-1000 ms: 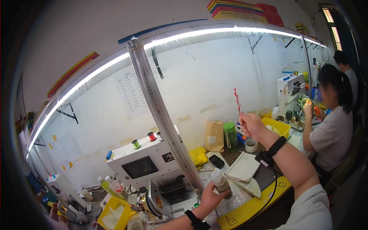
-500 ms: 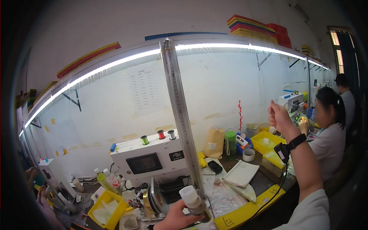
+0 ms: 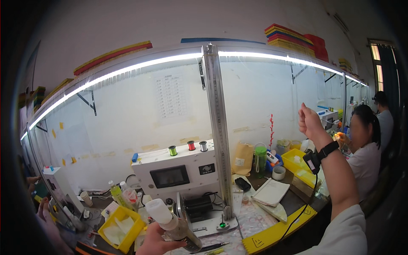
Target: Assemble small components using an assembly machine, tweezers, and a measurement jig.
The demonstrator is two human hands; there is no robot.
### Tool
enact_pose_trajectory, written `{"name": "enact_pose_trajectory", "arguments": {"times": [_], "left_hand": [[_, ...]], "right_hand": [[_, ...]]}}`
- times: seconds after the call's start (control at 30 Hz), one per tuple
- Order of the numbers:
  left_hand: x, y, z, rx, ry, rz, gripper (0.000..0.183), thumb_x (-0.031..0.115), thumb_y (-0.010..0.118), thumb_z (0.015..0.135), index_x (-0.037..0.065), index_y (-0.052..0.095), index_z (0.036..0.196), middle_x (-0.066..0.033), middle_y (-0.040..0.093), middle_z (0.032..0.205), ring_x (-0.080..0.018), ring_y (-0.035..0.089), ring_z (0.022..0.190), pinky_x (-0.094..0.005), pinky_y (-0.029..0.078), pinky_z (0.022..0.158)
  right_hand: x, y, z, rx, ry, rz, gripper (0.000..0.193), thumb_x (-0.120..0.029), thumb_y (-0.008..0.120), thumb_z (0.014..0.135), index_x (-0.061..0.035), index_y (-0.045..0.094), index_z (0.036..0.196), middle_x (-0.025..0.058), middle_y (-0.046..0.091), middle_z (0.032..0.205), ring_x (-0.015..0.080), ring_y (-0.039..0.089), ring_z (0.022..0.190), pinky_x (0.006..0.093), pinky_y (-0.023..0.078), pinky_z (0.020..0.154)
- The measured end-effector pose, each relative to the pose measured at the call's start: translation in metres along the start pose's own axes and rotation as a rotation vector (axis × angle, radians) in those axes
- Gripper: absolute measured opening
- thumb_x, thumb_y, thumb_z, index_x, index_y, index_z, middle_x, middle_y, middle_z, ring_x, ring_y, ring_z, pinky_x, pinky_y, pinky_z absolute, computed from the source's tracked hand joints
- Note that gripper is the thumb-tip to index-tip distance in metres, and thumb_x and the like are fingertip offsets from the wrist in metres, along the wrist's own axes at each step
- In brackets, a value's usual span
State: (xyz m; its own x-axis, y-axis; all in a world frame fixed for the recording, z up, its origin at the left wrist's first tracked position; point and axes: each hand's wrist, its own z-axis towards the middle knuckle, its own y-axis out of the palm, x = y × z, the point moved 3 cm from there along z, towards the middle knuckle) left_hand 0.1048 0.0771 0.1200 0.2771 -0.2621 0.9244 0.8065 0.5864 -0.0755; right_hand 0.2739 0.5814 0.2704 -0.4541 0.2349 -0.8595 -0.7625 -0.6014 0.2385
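Note:
At the lower middle, my left hand (image 3: 158, 242) is closed around a clear plastic bottle (image 3: 187, 238) with a white cap, tilted to the left. Just behind the bottle is a white machine (image 3: 140, 174) with a dark screen and a black motor (image 3: 196, 208) at its base. My right hand (image 3: 311, 123) is raised high on the right, away from the bench, its fingers curled in a pinch. Whatever it may hold is too small to make out. A black strap with a small cabled device (image 3: 313, 163) sits on that wrist.
Yellow bins stand at the left (image 3: 138, 231) and right (image 3: 293, 159). A notebook (image 3: 272, 191), a green cup (image 3: 260, 157) and a yellow ruler-like strip (image 3: 255, 244) lie to the right. A metal post (image 3: 219, 127) rises mid-bench. Co-workers sit at the far right.
My left hand has carried the bottle left across the front of the motor, and the bottle leans more. My right hand stays raised and pinched. The whole view has shifted slightly.

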Motion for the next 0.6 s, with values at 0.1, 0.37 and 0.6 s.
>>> {"name": "enact_pose_trajectory", "arguments": {"times": [0.1, 0.37, 0.6], "left_hand": [[0.012, -0.002, -0.003, 0.028, -0.025, 0.051, 0.059, -0.005, 0.073, 0.060, 0.001, 0.054, 0.116, -0.0074, 0.060, 0.108, -0.0197, 0.057, 0.103, -0.0335, 0.042, 0.092], [0.003, -0.016, -0.014, 0.071, -0.041, 0.061, 0.058, -0.003, 0.072, 0.064, 0.001, 0.053, 0.119, -0.0077, 0.061, 0.108, -0.0197, 0.058, 0.101, -0.0325, 0.043, 0.089], [-0.001, -0.023, -0.007, 0.048, -0.180, 0.357, 0.052, 0.016, 0.084, 0.063, 0.003, 0.062, 0.108, -0.0061, 0.065, 0.101, -0.0153, 0.060, 0.093, -0.0300, 0.046, 0.087]], "right_hand": [[-0.008, 0.013, 0.013, -0.040, -0.214, -0.166, 0.038, -0.044, 0.047, 0.095, -0.0160, 0.042, 0.069, -0.0067, 0.027, 0.055, 0.0053, 0.023, 0.041, 0.0222, 0.017, 0.039], [-0.008, 0.082, 0.007, -0.160, -0.114, 0.105, 0.038, -0.041, 0.046, 0.095, -0.0138, 0.043, 0.069, -0.0053, 0.027, 0.054, 0.0074, 0.027, 0.043, 0.0231, 0.021, 0.040], [0.110, 0.046, -0.005, -0.689, 0.282, -1.137, 0.061, -0.031, 0.069, 0.079, -0.0102, 0.044, 0.130, 0.0118, 0.055, 0.118, 0.0225, 0.053, 0.104, 0.0386, 0.046, 0.085]]}}
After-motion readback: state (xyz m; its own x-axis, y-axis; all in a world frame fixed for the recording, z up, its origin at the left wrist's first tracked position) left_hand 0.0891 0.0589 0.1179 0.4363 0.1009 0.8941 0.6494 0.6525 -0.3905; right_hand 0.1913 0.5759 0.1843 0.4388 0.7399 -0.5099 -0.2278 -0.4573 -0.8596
